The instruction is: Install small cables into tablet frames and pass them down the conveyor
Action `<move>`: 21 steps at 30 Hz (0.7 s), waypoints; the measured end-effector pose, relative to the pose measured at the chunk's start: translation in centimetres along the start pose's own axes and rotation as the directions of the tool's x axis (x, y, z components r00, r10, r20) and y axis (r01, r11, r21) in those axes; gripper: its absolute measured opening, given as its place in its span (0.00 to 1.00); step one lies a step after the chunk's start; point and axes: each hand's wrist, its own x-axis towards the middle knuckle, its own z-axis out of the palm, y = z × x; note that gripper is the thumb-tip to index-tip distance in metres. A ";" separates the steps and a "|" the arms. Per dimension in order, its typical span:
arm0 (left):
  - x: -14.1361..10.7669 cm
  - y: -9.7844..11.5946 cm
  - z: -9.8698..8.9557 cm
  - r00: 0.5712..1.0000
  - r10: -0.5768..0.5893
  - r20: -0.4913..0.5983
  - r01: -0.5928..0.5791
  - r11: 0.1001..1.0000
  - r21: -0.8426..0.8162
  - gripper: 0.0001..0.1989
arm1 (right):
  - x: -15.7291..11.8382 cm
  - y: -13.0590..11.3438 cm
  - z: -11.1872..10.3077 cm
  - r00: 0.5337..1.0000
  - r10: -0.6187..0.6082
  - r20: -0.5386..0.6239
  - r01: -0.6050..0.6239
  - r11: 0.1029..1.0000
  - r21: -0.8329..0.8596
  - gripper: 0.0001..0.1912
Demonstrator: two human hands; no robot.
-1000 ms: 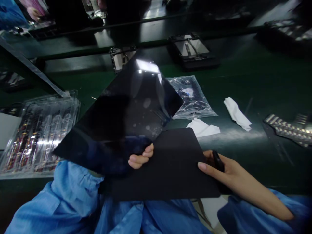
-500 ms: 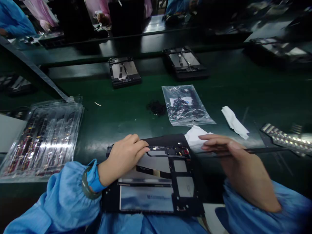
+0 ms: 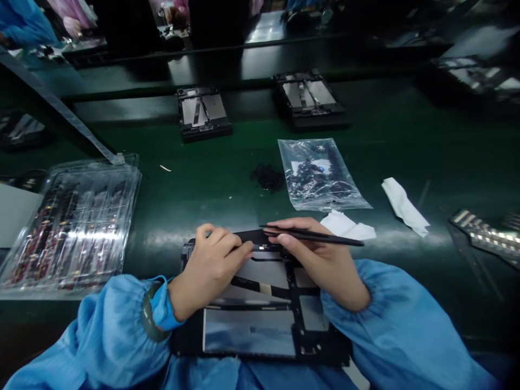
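Note:
An opened tablet (image 3: 249, 333), with a black frame, silvery inner plates and a dark flat ribbon cable (image 3: 266, 289), lies in front of me at the table's near edge. Over its upper left part rests my left hand (image 3: 215, 265), fingers curled and gripping around the far edge; the fingertips are partly hidden. My right hand (image 3: 314, 254) pinches black tweezers (image 3: 325, 236) above the tablet's upper right. The tweezers' tips point left, close to the far edge, and I cannot tell whether they touch anything.
Beyond the tablet are a pile of small black parts (image 3: 267, 177), a clear bag of such parts (image 3: 320, 184) and white tissues (image 3: 404, 208). Clear trays (image 3: 73, 233) stand left. Further tablets (image 3: 203, 114) lie at the back. Metallic strips (image 3: 483, 233) lie right. Co-workers sit opposite.
My right hand has moved left with the tweezers, from beside the tablet to over its upper edge. My left hand stays on the tablet. The view has shifted slightly.

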 end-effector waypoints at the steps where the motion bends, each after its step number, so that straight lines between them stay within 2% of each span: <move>1: -0.2 0.0 -0.1 1.000 0.022 -0.002 -0.022 0.999 -0.030 0.07 | -0.1 0.2 0.1 1.000 -0.013 0.020 0.014 0.999 -0.041 0.08; 5: -0.8 0.3 -0.2 0.999 0.030 0.023 -0.026 0.989 -0.143 0.05 | -0.4 0.4 0.4 0.985 -0.111 0.132 0.138 0.965 -0.223 0.06; 9: -1.0 0.5 -0.1 1.000 0.016 0.002 -0.016 0.987 -0.159 0.05 | -0.4 0.6 0.4 0.968 -0.171 0.181 0.215 0.941 -0.262 0.06; 17: -0.9 0.3 0.1 0.999 -0.033 -0.029 0.026 0.973 -0.231 0.05 | -0.4 0.7 0.2 0.974 -0.166 0.155 0.204 0.942 -0.268 0.06; 21: -1.1 0.5 -0.3 1.000 0.019 -0.013 -0.022 0.981 -0.190 0.06 | -0.6 0.4 0.0 0.977 -0.156 0.143 0.187 0.952 -0.241 0.05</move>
